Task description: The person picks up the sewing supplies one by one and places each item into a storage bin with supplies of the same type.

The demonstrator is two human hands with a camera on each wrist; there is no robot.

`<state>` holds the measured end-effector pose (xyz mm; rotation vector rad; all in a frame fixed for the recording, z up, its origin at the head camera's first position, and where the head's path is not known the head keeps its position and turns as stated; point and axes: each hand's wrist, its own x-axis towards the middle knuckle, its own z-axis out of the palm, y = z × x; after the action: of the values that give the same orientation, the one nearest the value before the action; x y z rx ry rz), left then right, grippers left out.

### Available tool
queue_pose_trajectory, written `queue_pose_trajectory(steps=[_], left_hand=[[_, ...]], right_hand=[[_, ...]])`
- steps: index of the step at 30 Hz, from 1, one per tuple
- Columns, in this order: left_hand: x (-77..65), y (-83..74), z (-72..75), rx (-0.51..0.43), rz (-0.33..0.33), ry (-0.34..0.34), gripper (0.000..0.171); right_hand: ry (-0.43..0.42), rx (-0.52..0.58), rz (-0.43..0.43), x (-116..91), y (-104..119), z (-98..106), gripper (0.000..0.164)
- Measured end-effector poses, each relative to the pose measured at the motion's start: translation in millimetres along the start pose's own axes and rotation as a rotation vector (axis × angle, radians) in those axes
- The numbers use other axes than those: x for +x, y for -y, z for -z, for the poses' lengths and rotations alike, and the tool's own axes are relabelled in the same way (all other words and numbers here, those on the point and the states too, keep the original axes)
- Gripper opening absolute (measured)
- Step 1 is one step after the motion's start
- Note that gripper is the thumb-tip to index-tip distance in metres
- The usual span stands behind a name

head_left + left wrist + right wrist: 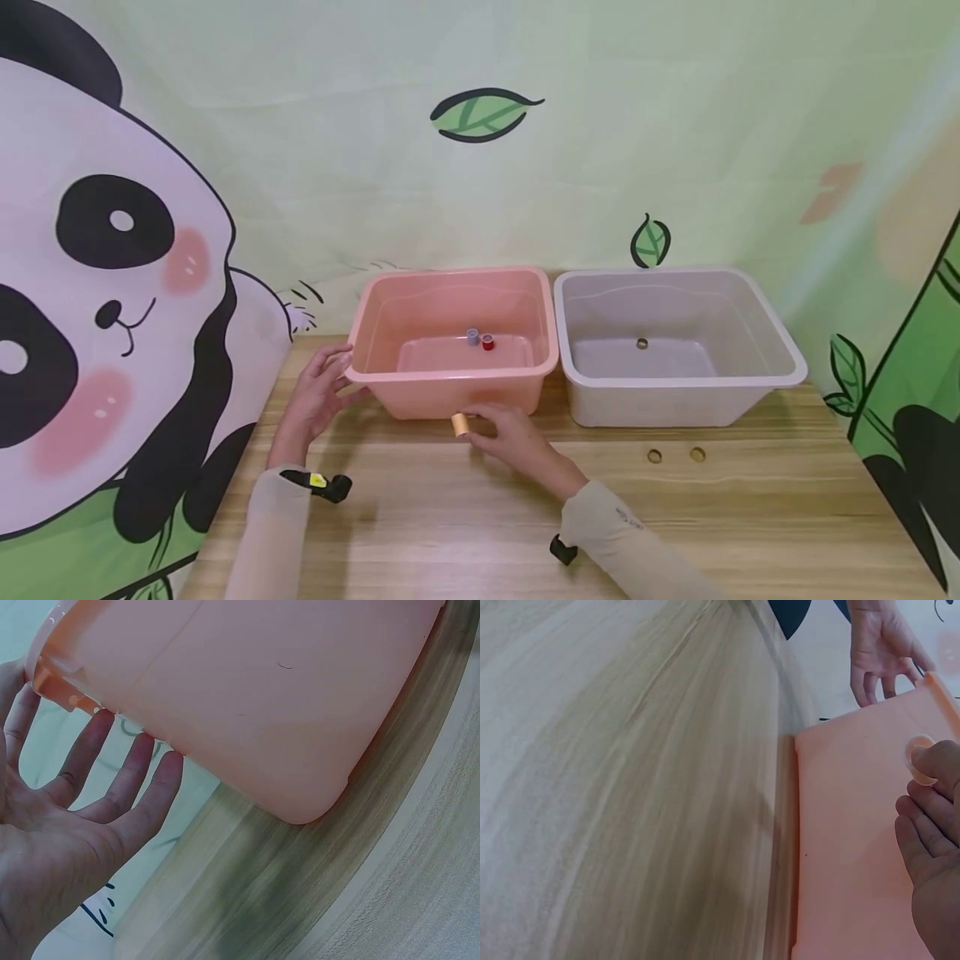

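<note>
My right hand pinches a small light-orange cylinder between thumb and fingers, in front of the pink bin. In the right wrist view the cylinder shows a round, ring-like end, partly covered by the thumb. At the bin's left side, my left hand has its fingers spread. Its fingertips rest against the bin wall just below the rim in the left wrist view. Inside the pink bin lie a small grey-blue cylinder and a small red one.
A light grey bin stands right beside the pink one, with a small brass-coloured ring inside. Two similar rings, one left and one right, lie on the wooden table in front. A printed cloth hangs behind.
</note>
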<state>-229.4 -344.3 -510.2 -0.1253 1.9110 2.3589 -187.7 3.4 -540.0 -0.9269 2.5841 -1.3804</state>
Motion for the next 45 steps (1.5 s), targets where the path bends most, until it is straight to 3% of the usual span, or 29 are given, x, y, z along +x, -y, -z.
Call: queue_pose_trajectory(steps=[19, 27, 37, 45], left_hand=[[-1.2, -1.4, -2.5, -0.02, -0.022, -0.001, 0.019], [0.0, -2.2, -1.8, 0.021, 0.015, -0.019, 0.028], [1.3, -0.2, -0.5, 0.028, 0.023, -0.025, 0.034], [0.6, -0.1, -1.2, 0.024, 0.021, -0.026, 0.041]], right_hand=[[-0.062, 0.087, 0.013, 1.4, 2.3, 1.8, 0.041], [-0.053, 0.126, 0.008, 0.4, 6.2, 7.1, 0.038], [-0.073, 0.073, 0.007, -7.0, 20.9, 23.2, 0.037], [-0.124, 0.02, 0.089, -8.7, 31.3, 33.6, 0.038]])
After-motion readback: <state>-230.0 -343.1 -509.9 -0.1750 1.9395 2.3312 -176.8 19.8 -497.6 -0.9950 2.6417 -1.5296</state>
